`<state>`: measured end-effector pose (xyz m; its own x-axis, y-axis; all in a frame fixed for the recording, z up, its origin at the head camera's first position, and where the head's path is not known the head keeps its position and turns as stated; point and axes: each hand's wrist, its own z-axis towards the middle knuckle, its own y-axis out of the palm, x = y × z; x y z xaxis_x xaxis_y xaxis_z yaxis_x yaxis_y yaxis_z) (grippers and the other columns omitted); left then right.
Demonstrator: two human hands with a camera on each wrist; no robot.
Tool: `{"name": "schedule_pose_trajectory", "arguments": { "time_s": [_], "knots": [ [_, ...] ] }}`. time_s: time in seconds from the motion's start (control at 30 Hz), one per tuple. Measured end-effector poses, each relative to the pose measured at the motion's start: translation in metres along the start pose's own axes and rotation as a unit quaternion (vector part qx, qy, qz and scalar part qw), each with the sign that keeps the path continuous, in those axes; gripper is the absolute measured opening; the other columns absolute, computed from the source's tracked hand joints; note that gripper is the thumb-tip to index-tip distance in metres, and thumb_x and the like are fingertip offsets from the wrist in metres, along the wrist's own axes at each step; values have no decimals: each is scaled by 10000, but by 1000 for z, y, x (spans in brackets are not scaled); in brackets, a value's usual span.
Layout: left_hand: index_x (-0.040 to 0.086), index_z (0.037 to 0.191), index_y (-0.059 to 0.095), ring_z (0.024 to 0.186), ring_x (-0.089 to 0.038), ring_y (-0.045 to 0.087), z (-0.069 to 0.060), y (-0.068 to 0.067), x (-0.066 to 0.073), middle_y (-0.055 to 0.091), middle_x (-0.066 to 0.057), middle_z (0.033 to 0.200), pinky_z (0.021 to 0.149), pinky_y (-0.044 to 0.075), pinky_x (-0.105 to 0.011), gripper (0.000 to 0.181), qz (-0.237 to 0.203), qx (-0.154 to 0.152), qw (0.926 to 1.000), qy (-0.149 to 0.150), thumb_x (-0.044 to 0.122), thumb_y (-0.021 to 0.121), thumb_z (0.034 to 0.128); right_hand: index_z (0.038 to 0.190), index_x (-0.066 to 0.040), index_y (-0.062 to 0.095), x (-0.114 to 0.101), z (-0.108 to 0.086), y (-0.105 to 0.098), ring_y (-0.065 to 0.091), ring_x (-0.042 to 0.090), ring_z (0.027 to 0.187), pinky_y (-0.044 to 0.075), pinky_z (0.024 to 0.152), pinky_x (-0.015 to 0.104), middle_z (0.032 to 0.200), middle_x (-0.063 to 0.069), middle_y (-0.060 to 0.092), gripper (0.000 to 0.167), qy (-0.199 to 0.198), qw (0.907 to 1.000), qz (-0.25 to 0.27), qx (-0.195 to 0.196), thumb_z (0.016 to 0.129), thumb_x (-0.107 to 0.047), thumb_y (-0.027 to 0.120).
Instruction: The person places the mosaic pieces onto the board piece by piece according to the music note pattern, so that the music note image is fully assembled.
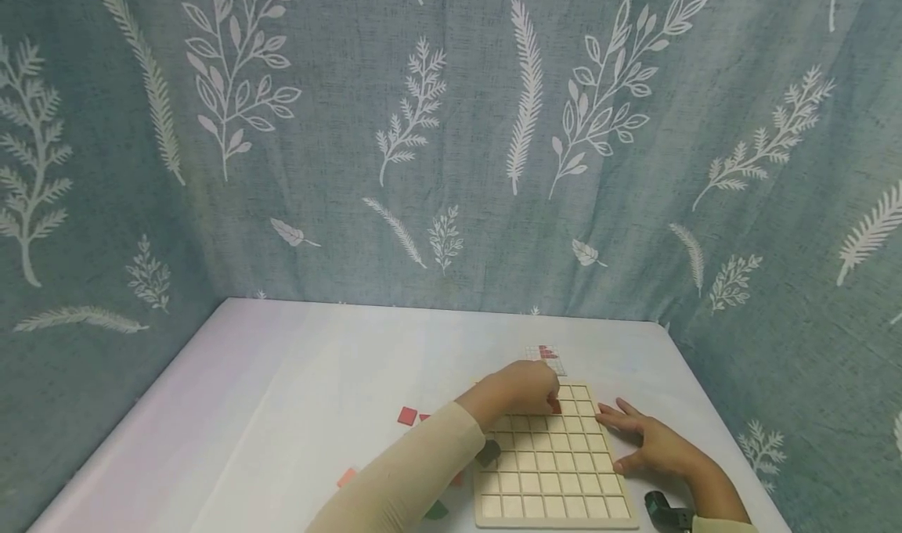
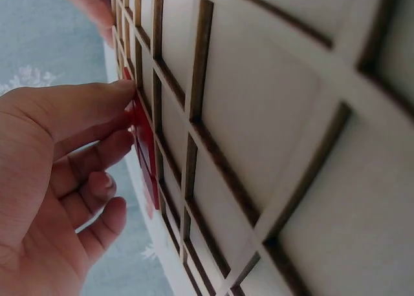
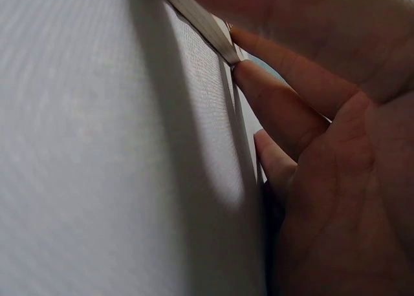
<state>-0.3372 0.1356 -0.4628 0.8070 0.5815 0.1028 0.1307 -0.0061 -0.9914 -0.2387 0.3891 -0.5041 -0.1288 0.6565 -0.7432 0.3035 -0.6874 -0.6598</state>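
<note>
A pale wooden grid board (image 1: pixel 557 521) lies on the white table, divided into rows of square cells. My left hand (image 1: pixel 524 388) reaches over its upper part. In the left wrist view, the thumb and forefinger of the left hand (image 2: pixel 65 160) pinch at a red tile (image 2: pixel 143 131) lying along the board's cells; the other fingers curl loosely. Part of the red tile (image 1: pixel 557 407) shows beside the fingers in the head view. My right hand (image 1: pixel 655 443) is spread at the board's right edge. In the right wrist view, its fingertips (image 3: pixel 244 70) touch the board's side (image 3: pixel 207 26).
A small card (image 1: pixel 546 353) printed with a grid and red shapes lies beyond the board. Left of the board are a red square (image 1: pixel 407 415), an orange piece (image 1: pixel 347 477) and a green piece (image 1: pixel 437 509), partly behind the left sleeve (image 1: pixel 402 474). A patterned curtain (image 1: pixel 451 165) encloses the table.
</note>
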Motion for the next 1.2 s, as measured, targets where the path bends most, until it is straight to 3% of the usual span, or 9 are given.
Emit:
{"name": "schedule_pose_trajectory", "arguments": {
  "time_s": [0.17,0.37,0.6,0.83,1.03,1.2],
  "knots": [
    [203,901,743,796,-29,596,-4,-1,-1,649,124,861,740,486,-196,95,-18,13,10000,-95,293,736,870,1363,-33,552,0,2,1,78,512,1400,109,1018,721,1519,195,323,873,-69,10000,-10,-15,586,-267,876],
    [196,800,710,700,-35,530,-10,-2,-9,594,116,787,661,453,-200,109,-113,124,9998,-87,285,729,860,1358,-24,554,-1,4,0,72,519,1396,99,1017,721,1509,207,331,867,-184,9998,13,-71,588,-262,874],
    [189,968,754,834,-31,583,-26,-9,-28,644,137,888,770,474,-205,158,-337,189,9991,-159,314,724,877,1375,-22,533,-2,6,-5,58,527,1390,126,1012,727,1515,221,310,820,-171,9996,-16,-210,664,-271,855],
    [144,1019,758,814,-48,592,-59,-15,-47,668,83,908,749,481,-206,177,-185,231,9995,-53,252,717,885,1368,-3,534,-2,4,-17,164,517,1376,194,1025,685,1478,230,375,788,-121,9997,-113,-158,710,-313,839],
    [152,1054,750,826,-52,584,-96,-23,-60,640,95,896,760,484,-225,227,-265,195,9994,-131,279,739,866,1353,-18,558,-2,16,-19,346,460,1331,322,1033,558,1421,220,462,793,59,9989,35,467,676,-293,866],
    [179,1101,731,802,-48,560,-132,-21,-69,635,110,907,743,481,-249,276,-568,171,9970,-493,281,749,845,1320,-4,580,2,30,-7,325,498,1327,269,1042,614,1401,243,470,736,-370,9965,191,729,683,-231,871]
  ]
}}
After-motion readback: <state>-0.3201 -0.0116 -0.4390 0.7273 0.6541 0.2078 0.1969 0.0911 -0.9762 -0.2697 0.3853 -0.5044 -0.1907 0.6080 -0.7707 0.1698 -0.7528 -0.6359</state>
